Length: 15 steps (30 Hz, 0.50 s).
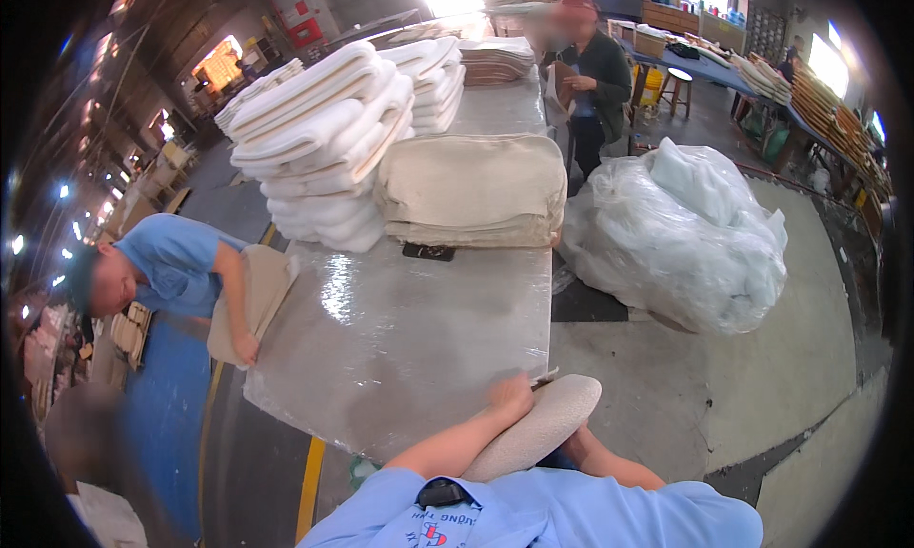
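Close to my body, at the table's near edge, lies a beige textured fabric piece (547, 422), padded-looking and slanting up to the right. My left hand (512, 398) is over its upper left side, fingers curled closed and a little blurred. A thin light strip shows by that hand, too small to make out. My right hand (575, 445) is under the piece's right side, in shadow, and its fingers are hidden by the fabric. Ahead on the table (409, 348) sits a stack of folded beige fabric (471, 191), with a dark flat phone-like object (428, 252) at its front.
Tall piles of folded white padding (314, 139) stand at the table's far left. A large clear plastic bag of white material (685, 234) rests right of the table. A co-worker in blue (181, 262) handles beige fabric at the left; another person (590, 81) stands at the far end.
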Each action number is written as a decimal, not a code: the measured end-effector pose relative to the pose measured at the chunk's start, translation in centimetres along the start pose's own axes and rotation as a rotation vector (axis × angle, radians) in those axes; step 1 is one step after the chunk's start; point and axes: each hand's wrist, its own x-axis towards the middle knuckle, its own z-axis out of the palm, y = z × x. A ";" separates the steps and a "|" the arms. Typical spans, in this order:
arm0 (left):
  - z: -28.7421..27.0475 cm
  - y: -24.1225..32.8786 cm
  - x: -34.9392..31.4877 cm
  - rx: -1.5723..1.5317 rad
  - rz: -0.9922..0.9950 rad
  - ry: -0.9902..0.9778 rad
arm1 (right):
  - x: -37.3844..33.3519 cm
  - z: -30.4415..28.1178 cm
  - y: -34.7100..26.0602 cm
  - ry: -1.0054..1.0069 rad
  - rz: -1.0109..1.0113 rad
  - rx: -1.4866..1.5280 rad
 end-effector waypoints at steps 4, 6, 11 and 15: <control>2.1 -1.2 0.2 -0.106 0.151 0.111 | -0.3 0.2 -0.1 0.067 0.038 -0.067; 2.6 -1.9 1.1 -0.064 0.209 0.156 | -0.2 0.8 -0.1 0.074 0.083 -0.089; 5.2 -3.1 1.6 -0.120 0.223 0.208 | -1.7 1.1 0.1 0.136 0.189 -0.124; 5.2 -2.3 1.7 -0.112 0.219 0.167 | 0.6 2.0 0.6 0.146 0.165 -0.110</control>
